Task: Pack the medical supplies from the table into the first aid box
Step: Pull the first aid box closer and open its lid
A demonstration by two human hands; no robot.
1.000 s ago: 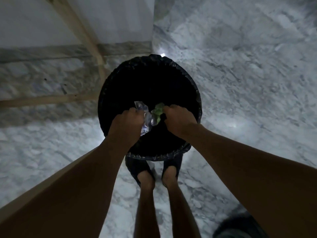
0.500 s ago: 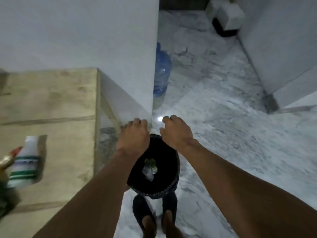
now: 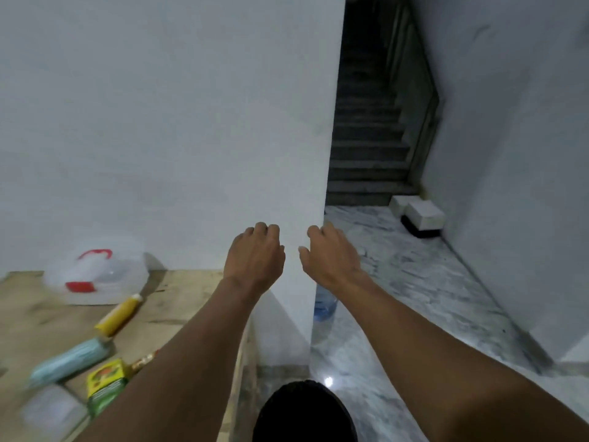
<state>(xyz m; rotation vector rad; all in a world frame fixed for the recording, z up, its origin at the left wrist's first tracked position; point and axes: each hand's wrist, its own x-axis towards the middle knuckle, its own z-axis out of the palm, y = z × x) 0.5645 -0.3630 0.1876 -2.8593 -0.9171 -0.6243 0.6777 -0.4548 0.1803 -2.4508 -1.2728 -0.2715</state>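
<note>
My left hand point(image 3: 255, 255) and my right hand point(image 3: 328, 255) hang side by side in the air in front of the white wall corner, both empty with fingers loosely curled. On the wooden table point(image 3: 38, 317) at the left stands the clear first aid box point(image 3: 98, 275) with a red handle and red latch, against the wall. In front of it lie a yellow tube point(image 3: 119, 315), a pale blue roll of face masks point(image 3: 68, 362), a green and yellow carton point(image 3: 105, 386) and a clear packet point(image 3: 47, 413). All are blurred.
A black bin point(image 3: 302, 413) stands on the marble floor below my arms, beside the table's end. A blue water bottle point(image 3: 325, 304) sits behind the wall corner. White boxes point(image 3: 420, 215) lie at the foot of dark stairs point(image 3: 366, 148).
My hands let go of the clear and green wrappers, which dropped into the black bin. My view then rose from the bin to the wall and table, and both hands lifted away empty.
</note>
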